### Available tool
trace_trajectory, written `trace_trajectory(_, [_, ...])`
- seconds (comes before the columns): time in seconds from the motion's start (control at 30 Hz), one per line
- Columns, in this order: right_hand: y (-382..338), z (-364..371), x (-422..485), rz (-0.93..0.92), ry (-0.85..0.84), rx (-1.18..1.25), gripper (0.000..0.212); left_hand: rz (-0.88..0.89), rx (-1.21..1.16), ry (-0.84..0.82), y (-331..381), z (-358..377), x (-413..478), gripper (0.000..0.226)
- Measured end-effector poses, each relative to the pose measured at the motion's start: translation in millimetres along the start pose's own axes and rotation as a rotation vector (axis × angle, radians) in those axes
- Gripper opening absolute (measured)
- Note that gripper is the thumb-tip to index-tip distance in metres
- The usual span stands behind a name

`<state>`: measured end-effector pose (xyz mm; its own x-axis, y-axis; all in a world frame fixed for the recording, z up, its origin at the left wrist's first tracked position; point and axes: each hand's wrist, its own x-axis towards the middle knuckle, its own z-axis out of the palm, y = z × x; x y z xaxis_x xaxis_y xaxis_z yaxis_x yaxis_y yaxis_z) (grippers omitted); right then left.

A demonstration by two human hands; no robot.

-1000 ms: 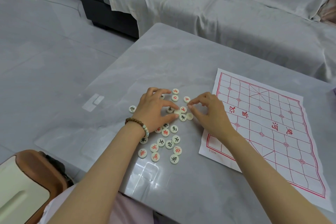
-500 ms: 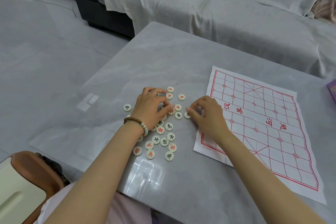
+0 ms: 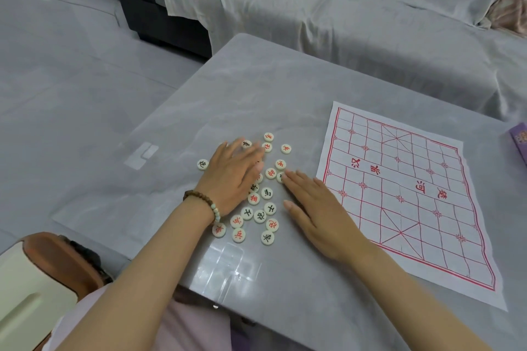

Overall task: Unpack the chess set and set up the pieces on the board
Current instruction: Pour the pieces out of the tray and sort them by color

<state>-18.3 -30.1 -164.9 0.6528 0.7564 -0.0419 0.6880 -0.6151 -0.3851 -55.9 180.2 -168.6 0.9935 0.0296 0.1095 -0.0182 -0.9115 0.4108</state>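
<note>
Left fingers [image 3: 251, 152]: straight and slightly spread, laid flat over the far-left part of the chess pieces [image 3: 267, 192], with several discs hidden beneath them. Right fingers [image 3: 298, 184]: straight and close together, lying flat on the tabletop [image 3: 256, 80]; their tips touch one disc at the right rim of the cluster.

Left hand [image 3: 232, 177]: palm down over the cluster, with a beaded bracelet [image 3: 209, 204] at the wrist. Right hand [image 3: 320, 218]: palm down, between the cluster and the board [image 3: 399, 194].

Chess pieces: round cream discs marked with red or black characters, scattered loosely face up on the tabletop just left of the board. One lone disc [image 3: 202, 164] lies apart, to the left of the left hand.

Board: a white paper sheet printed with a red grid, lying flat on the right part of the tabletop; all visible pieces lie off the sheet.

Surroundings: a purple box [image 3: 520, 139] at the right edge, beyond the board; a sofa [image 3: 342, 23] draped in grey cloth behind the tabletop.
</note>
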Motion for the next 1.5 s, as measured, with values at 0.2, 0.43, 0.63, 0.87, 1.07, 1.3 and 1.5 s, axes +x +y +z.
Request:
trace_trajectory(0.2, [-27.3,1.9,-17.2,-0.008,-0.081,0.021,0.069,0.005,0.073,-0.074,2.7,2.7,-29.4,0.08])
trace_trajectory(0.43, [-43.0,-5.0,13.4,-0.003,-0.095,0.046,0.054,-0.055,-0.089,0.022,-4.4,-11.6,-39.0,0.072])
trace_trajectory(0.63, [-37.1,-4.3,28.8,0.072,-0.218,-0.024,0.056,-0.171,-0.035,-0.038,-10.3,-17.1,-36.4,0.056])
trace_trajectory(0.87, [-17.4,-12.9,67.2,0.147,-0.215,-0.006,0.055,-0.168,0.024,-0.082,-12.7,-17.2,-19.3,0.053])
trace_trajectory(1.07, [-17.5,-17.3,88.9,0.086,-0.115,0.04,0.054,-0.255,0.059,-0.057,-21.9,-19.4,-12.4,0.056])
trace_trajectory(1.3, [-30.3,-7.2,65.0,-0.063,-0.176,0.065,0.051,-0.229,-0.007,-0.052,-17.7,-21.9,-15.1,0.055])
trace_trajectory(1.5, [-13.7,-13.5,49.6,0.052,-0.08,0.019,0.052,-0.094,-0.207,-0.065,2.0,-16.4,-11.7,0.053])
